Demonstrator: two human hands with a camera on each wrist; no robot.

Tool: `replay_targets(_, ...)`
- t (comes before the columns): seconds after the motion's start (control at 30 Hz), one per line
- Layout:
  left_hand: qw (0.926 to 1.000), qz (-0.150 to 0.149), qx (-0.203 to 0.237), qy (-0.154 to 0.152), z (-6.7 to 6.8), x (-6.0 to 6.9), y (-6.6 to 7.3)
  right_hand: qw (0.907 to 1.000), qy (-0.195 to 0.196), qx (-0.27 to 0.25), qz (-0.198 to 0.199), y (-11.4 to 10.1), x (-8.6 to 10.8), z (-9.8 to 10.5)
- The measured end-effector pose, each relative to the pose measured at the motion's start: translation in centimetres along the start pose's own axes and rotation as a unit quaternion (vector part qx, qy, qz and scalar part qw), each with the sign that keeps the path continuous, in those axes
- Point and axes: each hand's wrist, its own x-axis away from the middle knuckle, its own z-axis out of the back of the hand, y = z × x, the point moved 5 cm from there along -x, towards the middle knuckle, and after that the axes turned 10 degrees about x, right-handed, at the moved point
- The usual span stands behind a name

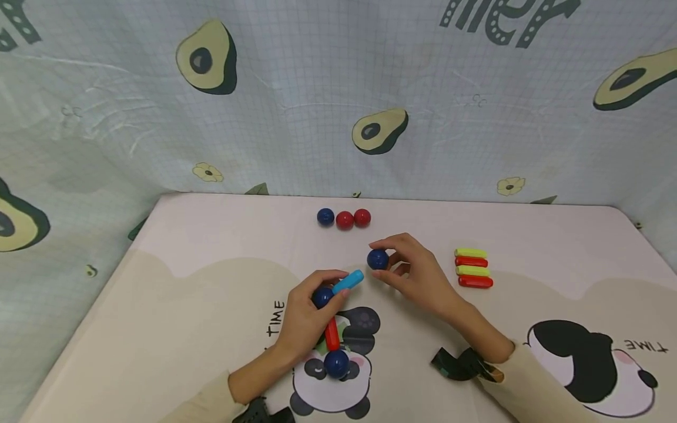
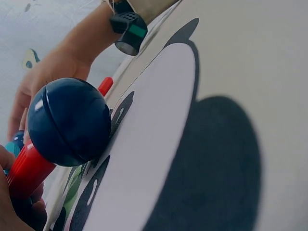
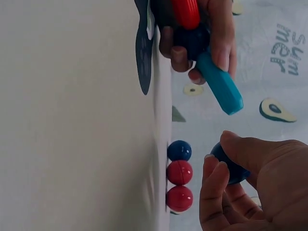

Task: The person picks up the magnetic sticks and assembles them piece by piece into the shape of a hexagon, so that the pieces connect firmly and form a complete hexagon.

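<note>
My left hand [image 1: 307,320] grips a joined piece at its upper dark blue ball [image 1: 321,297]. From that ball a light blue stick [image 1: 349,282] points up and right, and a red stick [image 1: 332,335] runs down to another dark blue ball [image 1: 336,364]. This lower ball looms large in the left wrist view, joined to the red stick [image 2: 30,171]. Between thumb and fingertips, my right hand [image 1: 418,273] pinches a loose dark blue ball [image 1: 377,259]. A small gap separates it from the light blue stick's free end.
Toward the table's far edge sit a dark blue ball [image 1: 325,217] and two red balls [image 1: 345,221] in a row. To the right of my right hand lie yellow-green sticks [image 1: 471,253] and red sticks [image 1: 475,282], stacked side by side. A patterned curtain [image 1: 296,76] hangs behind the table.
</note>
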Motion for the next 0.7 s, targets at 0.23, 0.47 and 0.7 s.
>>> replay_targets(0.23, 1.0, 0.0, -0.008, 0.003, 0.0, 0.0, 0.1, 0.9999, 0.001, 0.003, 0.016, -0.6, 0.1, -0.3)
replay_targets(0.47, 1.0, 0.0, -0.008, 0.003, 0.0, 0.0, 0.0, 0.9998, -0.003, 0.01, 0.019, -0.9, 0.1, -0.5)
replay_targets(0.7, 1.0, -0.002, -0.007, 0.004, 0.0, 0.0, -0.2, 0.9996, -0.005, 0.009, 0.027, -1.4, 0.1, -0.4)
